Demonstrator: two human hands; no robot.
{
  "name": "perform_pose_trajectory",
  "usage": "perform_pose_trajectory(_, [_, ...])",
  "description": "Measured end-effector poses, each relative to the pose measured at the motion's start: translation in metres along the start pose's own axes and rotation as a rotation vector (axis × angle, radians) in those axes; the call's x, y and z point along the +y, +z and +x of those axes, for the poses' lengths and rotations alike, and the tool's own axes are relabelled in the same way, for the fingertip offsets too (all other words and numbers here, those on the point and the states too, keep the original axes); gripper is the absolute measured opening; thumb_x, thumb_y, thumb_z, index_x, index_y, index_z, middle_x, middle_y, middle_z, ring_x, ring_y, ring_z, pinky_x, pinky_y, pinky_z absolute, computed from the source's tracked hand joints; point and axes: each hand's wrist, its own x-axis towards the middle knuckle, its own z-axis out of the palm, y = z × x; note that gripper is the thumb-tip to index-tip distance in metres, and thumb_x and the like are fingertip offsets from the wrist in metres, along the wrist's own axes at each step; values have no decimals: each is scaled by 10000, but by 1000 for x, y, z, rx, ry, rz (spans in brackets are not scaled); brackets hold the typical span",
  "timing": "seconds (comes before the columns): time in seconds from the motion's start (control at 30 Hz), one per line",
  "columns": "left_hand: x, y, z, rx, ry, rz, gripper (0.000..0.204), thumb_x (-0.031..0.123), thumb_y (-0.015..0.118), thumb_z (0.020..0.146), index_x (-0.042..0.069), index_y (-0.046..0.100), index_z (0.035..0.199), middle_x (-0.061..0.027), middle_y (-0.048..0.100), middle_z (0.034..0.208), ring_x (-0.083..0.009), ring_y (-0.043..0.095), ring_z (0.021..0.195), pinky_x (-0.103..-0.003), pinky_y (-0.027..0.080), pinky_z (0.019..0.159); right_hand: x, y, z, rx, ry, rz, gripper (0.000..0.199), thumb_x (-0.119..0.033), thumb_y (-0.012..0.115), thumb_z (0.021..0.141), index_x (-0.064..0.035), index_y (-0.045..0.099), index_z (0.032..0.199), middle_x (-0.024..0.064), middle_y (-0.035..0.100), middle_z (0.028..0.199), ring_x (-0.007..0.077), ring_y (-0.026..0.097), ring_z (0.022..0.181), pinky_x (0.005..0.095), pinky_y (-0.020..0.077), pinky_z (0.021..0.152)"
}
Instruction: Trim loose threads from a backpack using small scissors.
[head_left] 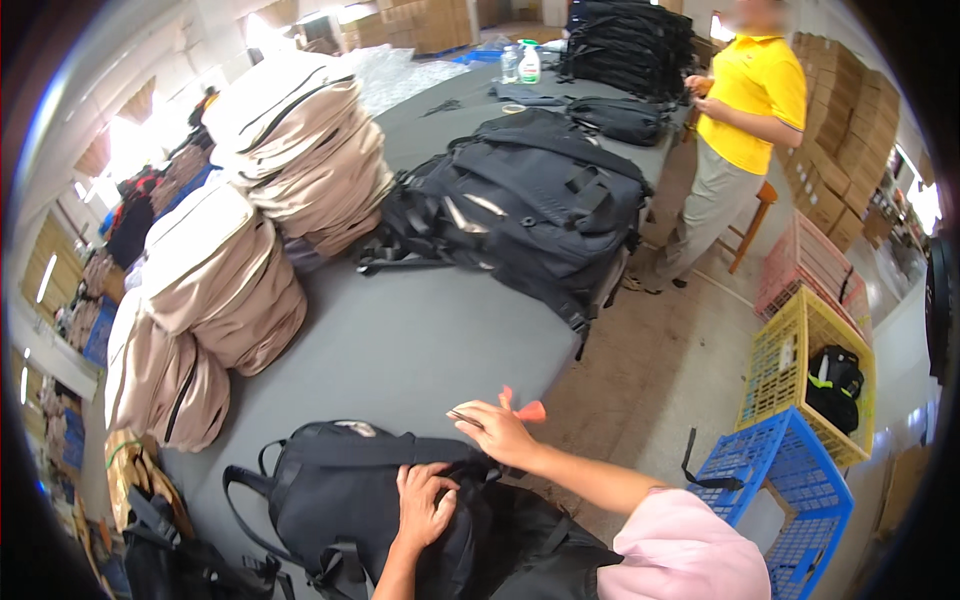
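Yellow crate point(775, 367) holds black item point(832, 405); left hand point(424, 505) spread on backpack point(340, 485), right hand point(497, 433) gripping, seemingly, scissors point(531, 411).

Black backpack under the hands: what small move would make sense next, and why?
Probably lower the right hand to bring the red-handled tool toward the fabric beside the left hand. The left hand's fingers rest on the black backpack, while the right hand grips the tool and appears raised above the bag; exactly what the left fingertips are pressing or pinching is unclear.

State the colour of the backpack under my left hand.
The backpack is black; head view shows it.
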Motion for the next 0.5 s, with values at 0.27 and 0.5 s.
perform_pose_trajectory(0.27, [56, -6, -12, 424, -389, -170, 183, 129, 596, 847, -36, 557, 915, -181, 526, 877, -349, 524, 833, -381, 433, 743, -26, 3, 6, -617, 420, 491, 239, -208, 673, 847, -1, 614, 951, 11, 619, 860, 86, 552, 837, 257, 458, 775])
perform_pose_trajectory(0.5, [85, -14, -27, 880, -793, -1162, 331, 331, 471, 975, 101, 479, 737, 77, 387, 692, -35, 322, 631, -219, 277, 561, -96, 9, 28, -789, 559, 750, 185, -106, 626, 855, -21, 503, 964, -28, 503, 636, 28, 411, 380, 197, 310, 358])
